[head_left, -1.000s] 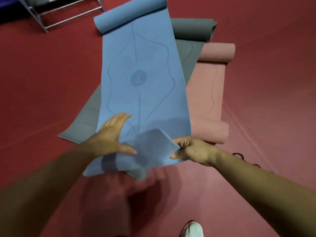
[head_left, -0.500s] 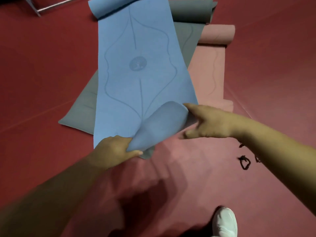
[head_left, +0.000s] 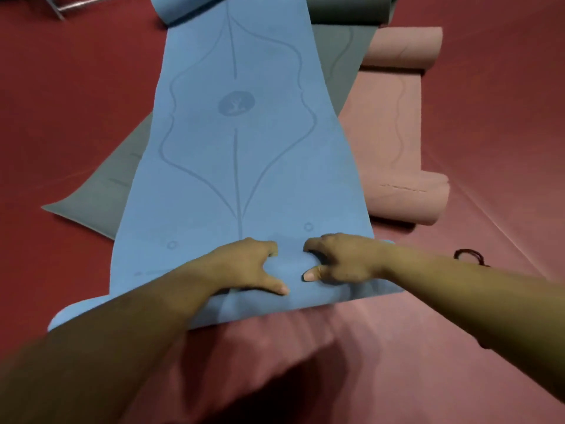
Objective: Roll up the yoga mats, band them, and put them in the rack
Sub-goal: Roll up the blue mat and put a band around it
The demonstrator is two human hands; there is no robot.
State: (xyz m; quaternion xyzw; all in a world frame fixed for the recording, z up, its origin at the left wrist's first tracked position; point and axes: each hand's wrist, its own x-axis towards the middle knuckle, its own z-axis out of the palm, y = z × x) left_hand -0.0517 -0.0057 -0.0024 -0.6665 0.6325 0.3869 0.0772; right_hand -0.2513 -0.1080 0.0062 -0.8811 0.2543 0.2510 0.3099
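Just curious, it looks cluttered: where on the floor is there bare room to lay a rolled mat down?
Bare floor lies left of the blue mat and grey mat, towards the rack; more right of the pink mat. The middle is crowded with overlapping mats, and bands lie near the blue mat's right corner.

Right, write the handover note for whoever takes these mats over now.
The left hand and right hand both grip the near end of the blue mat, which is curled into a first turn.
It lies on the grey mat; the pink mat is to the right, both ends curled.
A dark band lies on the floor at right; the rack is far left.
None banded or racked. Roll, band, rack all three.
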